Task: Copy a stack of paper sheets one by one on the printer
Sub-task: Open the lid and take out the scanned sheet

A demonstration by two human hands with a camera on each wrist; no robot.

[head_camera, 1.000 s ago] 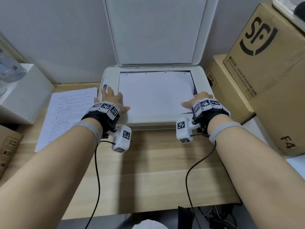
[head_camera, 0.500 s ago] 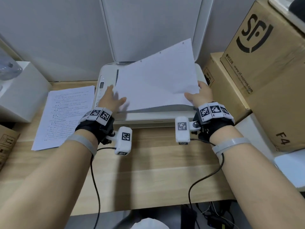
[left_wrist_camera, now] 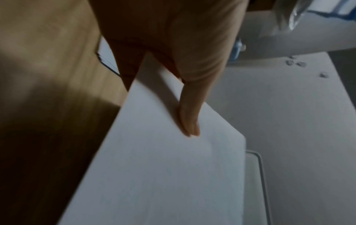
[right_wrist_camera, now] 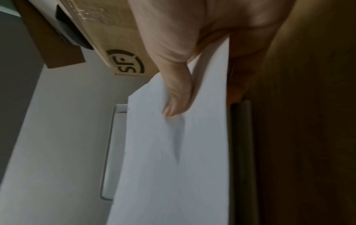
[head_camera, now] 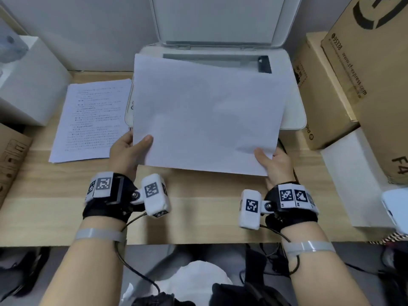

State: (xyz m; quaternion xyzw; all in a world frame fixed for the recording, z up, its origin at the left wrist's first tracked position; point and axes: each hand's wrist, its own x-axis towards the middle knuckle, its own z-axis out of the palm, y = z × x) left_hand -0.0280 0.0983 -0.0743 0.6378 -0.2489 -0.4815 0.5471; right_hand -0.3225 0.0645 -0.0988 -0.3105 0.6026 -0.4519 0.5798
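Note:
A blank-side-up white sheet (head_camera: 205,113) hangs in the air over the front of the white printer (head_camera: 294,115), whose scanner lid (head_camera: 218,18) stands raised. My left hand (head_camera: 130,149) pinches the sheet's near left corner, thumb on top. My right hand (head_camera: 272,164) pinches the near right corner the same way. The left wrist view shows the left hand's thumb (left_wrist_camera: 189,120) lying on the sheet (left_wrist_camera: 158,175); the right wrist view shows the right hand's thumb (right_wrist_camera: 176,97) pressing a crease into the sheet (right_wrist_camera: 173,175). A stack of printed sheets (head_camera: 92,118) lies on the wooden desk (head_camera: 198,217) left of the printer.
Cardboard boxes (head_camera: 366,69) stand stacked right of the printer, with a white box (head_camera: 353,180) in front of them. Another white box (head_camera: 28,80) stands at the far left, a brown carton (head_camera: 11,157) below it. Wrist cables hang off the desk's front edge.
The sheet lay flat on the scanner glass with both hands resting at its near edge. Both hands took hold of it, lifted it, and drew it toward me off the glass.

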